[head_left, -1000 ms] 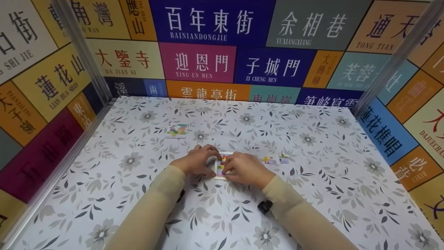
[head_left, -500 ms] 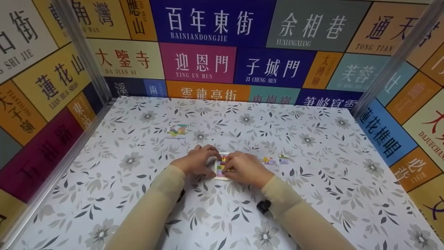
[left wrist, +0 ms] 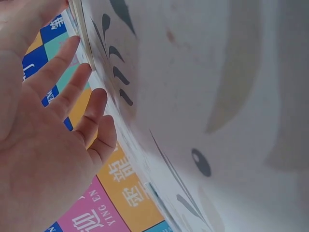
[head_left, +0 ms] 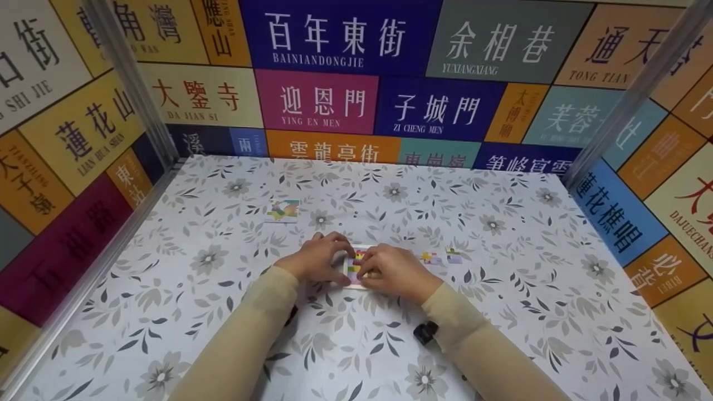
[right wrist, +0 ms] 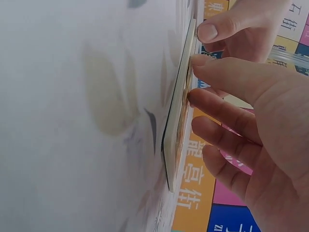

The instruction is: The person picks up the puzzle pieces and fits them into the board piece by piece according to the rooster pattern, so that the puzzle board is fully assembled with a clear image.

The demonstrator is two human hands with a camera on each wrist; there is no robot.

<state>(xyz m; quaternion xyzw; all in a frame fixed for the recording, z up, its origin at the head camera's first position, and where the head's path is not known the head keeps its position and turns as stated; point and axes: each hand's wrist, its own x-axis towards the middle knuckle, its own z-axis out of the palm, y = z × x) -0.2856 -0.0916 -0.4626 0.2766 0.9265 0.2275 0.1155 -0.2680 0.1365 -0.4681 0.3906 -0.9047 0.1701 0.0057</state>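
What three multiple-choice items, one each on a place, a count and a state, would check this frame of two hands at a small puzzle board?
1. Where does the small colourful picture card lie, seen from the head camera?
A. beyond the left hand, towards the back wall
B. under the right sleeve
C. on the puzzle board

2. How many loose colourful puzzle pieces lie right of the right hand?
A. none
B. two
C. six

3. What is the right hand doing?
A. lifted well off the table
B. fingertips pressing on the white-framed puzzle board
C. gripping a pen

Answers: 1 A, the card sits alone on the floral tablecloth beyond the left hand. 2 B, two small pieces show there. 3 B, the right wrist view shows fingertips against the board's face.
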